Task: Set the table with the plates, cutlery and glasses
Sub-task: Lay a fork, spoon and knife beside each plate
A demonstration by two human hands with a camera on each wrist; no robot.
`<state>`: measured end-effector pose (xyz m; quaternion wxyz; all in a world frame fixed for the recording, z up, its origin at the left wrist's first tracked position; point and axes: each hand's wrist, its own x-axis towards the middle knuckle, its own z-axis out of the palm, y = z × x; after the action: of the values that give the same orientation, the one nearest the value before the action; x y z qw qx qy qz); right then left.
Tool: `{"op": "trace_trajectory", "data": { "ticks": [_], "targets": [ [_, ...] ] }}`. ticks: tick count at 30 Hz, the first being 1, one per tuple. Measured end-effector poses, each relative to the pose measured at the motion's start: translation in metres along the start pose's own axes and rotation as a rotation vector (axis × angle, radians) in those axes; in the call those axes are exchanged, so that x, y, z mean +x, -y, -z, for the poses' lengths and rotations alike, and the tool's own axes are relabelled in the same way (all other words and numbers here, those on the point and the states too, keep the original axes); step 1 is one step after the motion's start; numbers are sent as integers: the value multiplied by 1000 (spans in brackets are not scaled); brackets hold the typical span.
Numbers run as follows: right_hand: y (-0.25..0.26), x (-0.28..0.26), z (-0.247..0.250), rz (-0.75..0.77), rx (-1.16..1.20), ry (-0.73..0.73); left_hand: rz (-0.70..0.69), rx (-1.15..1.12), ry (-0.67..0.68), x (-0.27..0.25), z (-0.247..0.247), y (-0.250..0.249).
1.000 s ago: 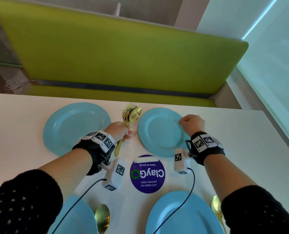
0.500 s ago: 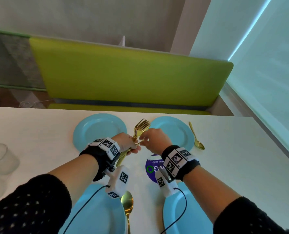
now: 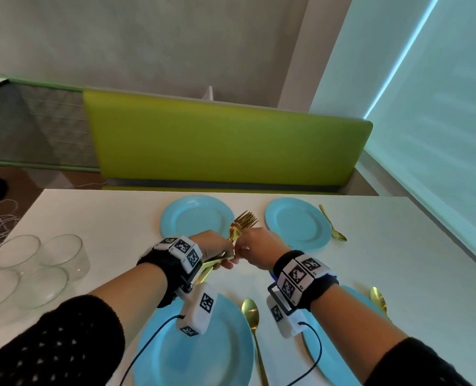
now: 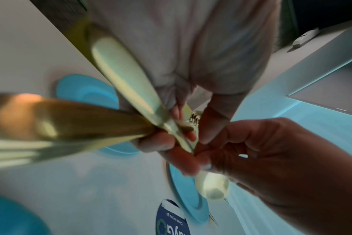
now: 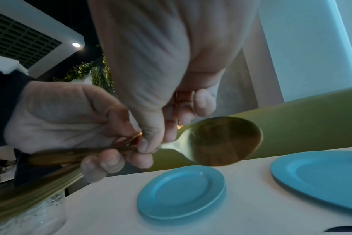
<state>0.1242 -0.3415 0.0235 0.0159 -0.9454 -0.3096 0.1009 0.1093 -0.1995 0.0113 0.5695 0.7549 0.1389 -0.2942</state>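
Note:
My left hand (image 3: pixel 216 246) grips a bundle of gold cutlery (image 3: pixel 236 229) by the handles, fork tines pointing away, above the white table (image 3: pixel 106 218) between the two far blue plates (image 3: pixel 195 218) (image 3: pixel 298 222). My right hand (image 3: pixel 256 249) meets it from the right. In the right wrist view its thumb and fingers pinch the neck of a gold spoon (image 5: pixel 221 141) in that bundle. The spoon bowl (image 4: pixel 211 186) also shows under the right hand (image 4: pixel 271 159) in the left wrist view. Two more blue plates (image 3: pixel 203 352) (image 3: pixel 328 358) lie near me.
Single gold spoons lie right of the far right plate (image 3: pixel 332 228), between the near plates (image 3: pixel 252 316) and right of the near right plate (image 3: pixel 378 299). Several clear glasses (image 3: pixel 36 268) stand at the table's left. A green bench (image 3: pixel 225 140) backs the far edge.
A second ago my right hand was at the far right plate's right rim. It has left a spoon there and come back left to the bundle, where it now pinches a spoon.

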Motion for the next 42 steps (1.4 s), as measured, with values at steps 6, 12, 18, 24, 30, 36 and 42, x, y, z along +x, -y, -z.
{"op": "trace_trajectory", "data": {
  "ticks": [6,12,18,24,30,36,42],
  "targets": [
    [16,5,-7,-31,42,42,67,-158,-83,-3,30,19],
    [1,29,-9,-231,221,66,94,-251,-304,12,73,32],
    [-28,77,-21,-487,355,101,100,-272,-384,34,106,35],
    [-59,134,-42,-619,153,282,97,-314,-411,62,120,32],
    [-85,174,-60,-749,242,350,121,-366,-392,88,125,33],
    [-93,190,-67,-756,219,398,159,-386,-389,110,127,25],
    [-92,189,-71,-694,168,348,174,-361,-374,120,118,19]
  ]
}}
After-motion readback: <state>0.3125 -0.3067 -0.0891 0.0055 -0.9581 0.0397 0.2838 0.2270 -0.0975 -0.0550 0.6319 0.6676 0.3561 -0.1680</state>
